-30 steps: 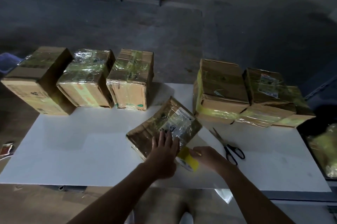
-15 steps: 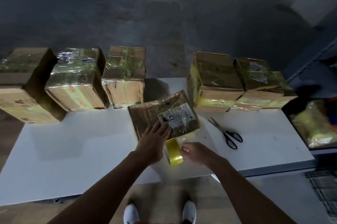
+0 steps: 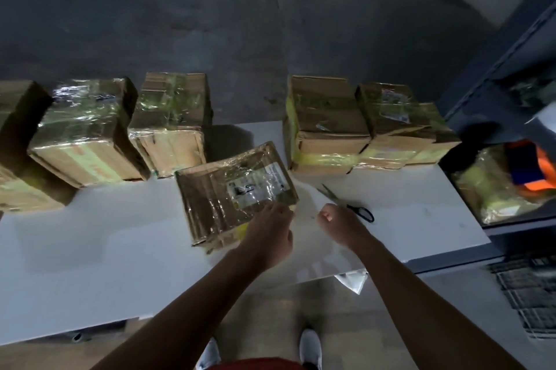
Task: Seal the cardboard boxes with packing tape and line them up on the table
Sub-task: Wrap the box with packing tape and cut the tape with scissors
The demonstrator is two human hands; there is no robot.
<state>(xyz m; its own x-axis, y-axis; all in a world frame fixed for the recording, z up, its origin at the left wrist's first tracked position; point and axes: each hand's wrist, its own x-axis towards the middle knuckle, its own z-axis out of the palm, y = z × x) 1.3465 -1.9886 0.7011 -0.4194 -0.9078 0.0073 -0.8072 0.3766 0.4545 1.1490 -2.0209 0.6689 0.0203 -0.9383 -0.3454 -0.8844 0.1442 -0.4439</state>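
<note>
fingers of the left hand [image 3: 269, 231] were bent down onto the near right corner of the middle box [image 3: 228, 192], which lay on the table [image 3: 90, 234], long axis left to right, right end farther off. the right hand [image 3: 338, 220], curled, holding what i could not tell, hung just beside it, apart. boxes seemed seven; scissors [image 3: 346, 205], one pair.

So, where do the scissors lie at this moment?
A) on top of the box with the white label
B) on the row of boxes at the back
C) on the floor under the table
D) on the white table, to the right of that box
D: the scissors lie flat on the white table, to the right of the labelled box and close beside the right hand.
</note>
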